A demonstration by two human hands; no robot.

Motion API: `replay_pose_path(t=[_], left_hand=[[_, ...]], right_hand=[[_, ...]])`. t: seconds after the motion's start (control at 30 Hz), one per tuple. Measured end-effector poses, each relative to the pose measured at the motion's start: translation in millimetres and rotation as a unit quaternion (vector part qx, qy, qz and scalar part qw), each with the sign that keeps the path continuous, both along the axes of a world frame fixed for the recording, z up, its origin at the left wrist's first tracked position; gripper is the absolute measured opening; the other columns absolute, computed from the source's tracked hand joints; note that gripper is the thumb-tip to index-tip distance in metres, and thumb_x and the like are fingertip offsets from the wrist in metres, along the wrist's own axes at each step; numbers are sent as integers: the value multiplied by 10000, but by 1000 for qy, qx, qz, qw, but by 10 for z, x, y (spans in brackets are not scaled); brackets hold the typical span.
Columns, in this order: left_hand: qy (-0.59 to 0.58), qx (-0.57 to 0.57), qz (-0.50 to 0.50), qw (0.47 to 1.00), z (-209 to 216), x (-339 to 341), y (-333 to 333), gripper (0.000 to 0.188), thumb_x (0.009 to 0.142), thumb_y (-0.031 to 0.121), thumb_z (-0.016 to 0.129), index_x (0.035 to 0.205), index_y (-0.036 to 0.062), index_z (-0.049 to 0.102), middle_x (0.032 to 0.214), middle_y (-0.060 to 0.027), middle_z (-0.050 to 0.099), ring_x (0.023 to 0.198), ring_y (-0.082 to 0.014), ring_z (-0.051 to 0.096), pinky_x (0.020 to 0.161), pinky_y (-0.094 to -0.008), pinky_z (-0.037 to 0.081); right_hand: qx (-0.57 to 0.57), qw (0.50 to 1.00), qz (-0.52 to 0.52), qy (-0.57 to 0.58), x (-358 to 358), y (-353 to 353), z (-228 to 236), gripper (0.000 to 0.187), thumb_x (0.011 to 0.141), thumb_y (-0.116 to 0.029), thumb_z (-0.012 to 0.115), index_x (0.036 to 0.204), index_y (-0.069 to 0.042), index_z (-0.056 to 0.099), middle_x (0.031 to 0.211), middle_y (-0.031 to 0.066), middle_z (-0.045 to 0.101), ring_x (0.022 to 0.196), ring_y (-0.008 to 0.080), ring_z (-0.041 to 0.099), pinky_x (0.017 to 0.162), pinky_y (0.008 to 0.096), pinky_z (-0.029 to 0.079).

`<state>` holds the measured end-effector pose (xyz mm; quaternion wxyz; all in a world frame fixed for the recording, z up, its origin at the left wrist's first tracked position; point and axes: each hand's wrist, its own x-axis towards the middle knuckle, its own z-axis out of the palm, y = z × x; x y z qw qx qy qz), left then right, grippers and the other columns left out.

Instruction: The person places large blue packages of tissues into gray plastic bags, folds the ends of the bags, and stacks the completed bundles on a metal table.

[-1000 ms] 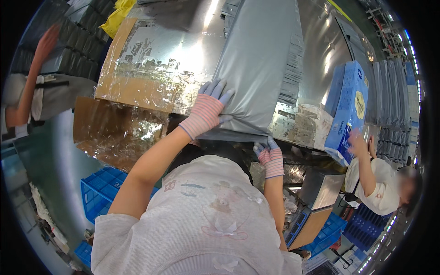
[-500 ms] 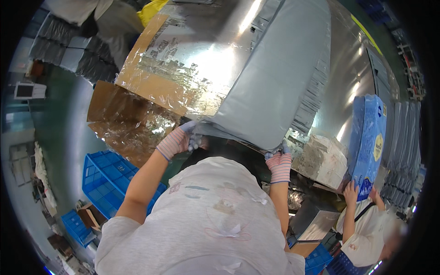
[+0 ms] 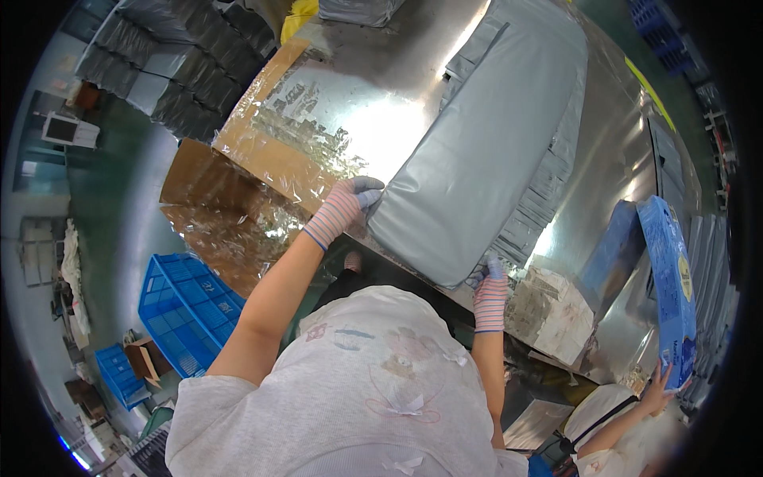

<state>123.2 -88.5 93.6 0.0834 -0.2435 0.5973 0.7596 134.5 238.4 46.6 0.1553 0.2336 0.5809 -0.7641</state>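
Observation:
A long grey plastic bag [image 3: 469,171], filled and smooth on top, lies lengthwise on the metal table, its near end at the edge in front of me. At its near left corner is my left hand [image 3: 350,208], in a pink-and-white striped glove with grey fingertips. Those fingers stretch out against the bag's side and do not close round it. My right hand [image 3: 489,296], gloved alike, has its fingers curled at the near right corner, closed on the plastic there. Beside the bag's right side lies a row of flat grey bags [image 3: 534,195], partly covered by it.
Brown cardboard [image 3: 238,199] with clear film hangs off the table's [image 3: 389,119] left edge. A blue crate [image 3: 187,310] stands below. At right are a worn white box [image 3: 552,306] and a co-worker's hand [image 3: 658,391] holding a blue package [image 3: 671,286]. Stacked grey bundles [image 3: 171,67] stand far left.
The bag's near end, which hung loose between my hands, now lies smooth on the table. My left hand has moved up and right to its side. The co-worker's blue package has shifted right.

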Motion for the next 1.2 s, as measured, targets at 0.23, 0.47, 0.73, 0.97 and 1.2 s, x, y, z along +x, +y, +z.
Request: replay_pose_path(t=[0.23, 0.47, 0.73, 0.97, 1.2], left_hand=[[-1, -200, 26, 979, -70, -7, 47, 342, 852, 231, 576, 1070, -32, 596, 978, -102, 642, 904, -147, 571, 825, -275, 444], [49, -209, 122, 969, 1, -119, -477, 330, 807, 197, 641, 1052, -22, 610, 951, -94, 654, 867, -141, 579, 811, -266, 450], [19, -158, 95, 983, -53, 48, -573, 397, 812, 312, 628, 1065, 6, 617, 941, -95, 649, 865, -166, 580, 801, -286, 459], [2, 130, 125, 984, -241, 150, -628, 476, 861, 429, 514, 1101, 28, 607, 1017, -100, 623, 880, -182, 581, 817, -290, 455], [19, 171, 100, 980, 169, 99, -916, 555, 796, 449, 595, 1126, 4, 574, 1061, -127, 612, 965, -220, 566, 900, -316, 418]], right_hand=[[410, 852, 265, 188, -189, -369, 419, 250, 802, -245, 598, 874, -8, 577, 730, 129, 607, 661, 252, 566, 663, 354, 466], [224, 874, 350, 251, -149, -1041, -44, 213, 795, -186, 628, 731, 11, 580, 597, 103, 549, 544, 167, 472, 545, 337, 410], [105, 948, 290, 74, -356, -800, 36, 583, 756, -452, 660, 1080, 18, 544, 1018, 81, 579, 909, 185, 544, 785, 370, 471], [-85, 968, 192, -135, -405, -842, 8, 648, 702, -444, 704, 1218, -129, 470, 1175, 48, 527, 1074, 230, 487, 873, 425, 418], [-66, 962, 241, -111, -512, -1324, 86, 461, 716, -350, 700, 1086, -125, 543, 1031, 59, 581, 926, 245, 564, 795, 453, 466]])
